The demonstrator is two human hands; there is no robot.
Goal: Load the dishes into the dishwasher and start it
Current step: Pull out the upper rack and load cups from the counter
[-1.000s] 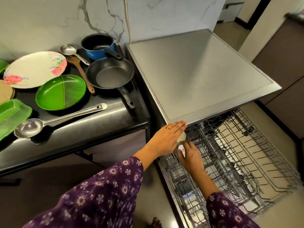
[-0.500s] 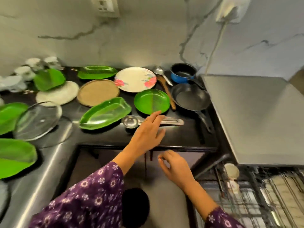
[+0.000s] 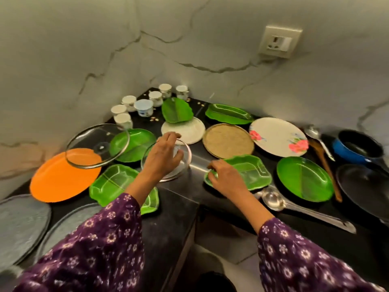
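Dishes cover a black corner counter (image 3: 189, 192); the dishwasher is out of view. My left hand (image 3: 163, 158) lies over a small glass lid (image 3: 186, 159) near the middle, fingers curled down on it. My right hand (image 3: 225, 179) grips the left rim of a green leaf-shaped tray (image 3: 252, 171). Around them lie a second green tray (image 3: 111, 184), a green plate (image 3: 136, 144), a round green plate (image 3: 305, 180), a brown plate (image 3: 228, 141) and a white floral plate (image 3: 277, 137).
A large glass lid (image 3: 96, 146) leans over an orange plate (image 3: 61, 178). Several cups (image 3: 134, 106) stand in the corner. A steel ladle (image 3: 273, 200), a black pan (image 3: 364, 186), a blue saucepan (image 3: 357, 146) and a wooden spatula (image 3: 324, 163) lie at the right. Steel plates (image 3: 21, 224) sit at the left.
My view swung left from the open dishwasher rack to the counter. Both hands left the rack; the left one came down on the small glass lid, the right one on the green tray.
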